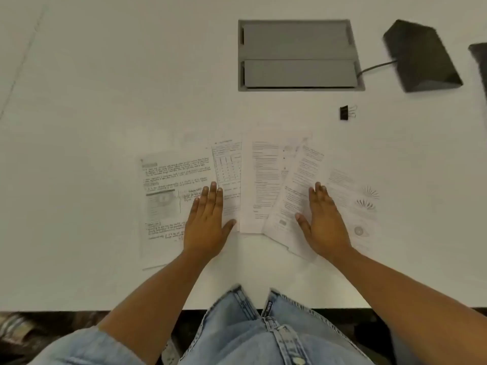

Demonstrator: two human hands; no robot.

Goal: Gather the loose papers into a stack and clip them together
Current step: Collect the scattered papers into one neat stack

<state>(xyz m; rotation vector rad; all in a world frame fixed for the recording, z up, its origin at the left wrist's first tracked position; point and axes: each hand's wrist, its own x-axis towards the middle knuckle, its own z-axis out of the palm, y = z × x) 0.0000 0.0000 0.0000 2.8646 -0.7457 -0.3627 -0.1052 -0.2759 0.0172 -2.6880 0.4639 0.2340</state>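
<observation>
Papers (259, 185) lie fanned on the counter (105, 101), below the cable hatch (300, 55). Left hand (207, 219) flat on them, fingers apart, gripping nothing; right hand (322, 219) likewise. Binder clip (345, 112) sits untouched, below-right of hatch. Risk: sliding flat palms could crease or skew overlapped sheets.

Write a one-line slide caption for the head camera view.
Both hands, left hand and right hand, rest flat on fanned-out papers on a white table; binder clip lies unused beyond them.
</observation>
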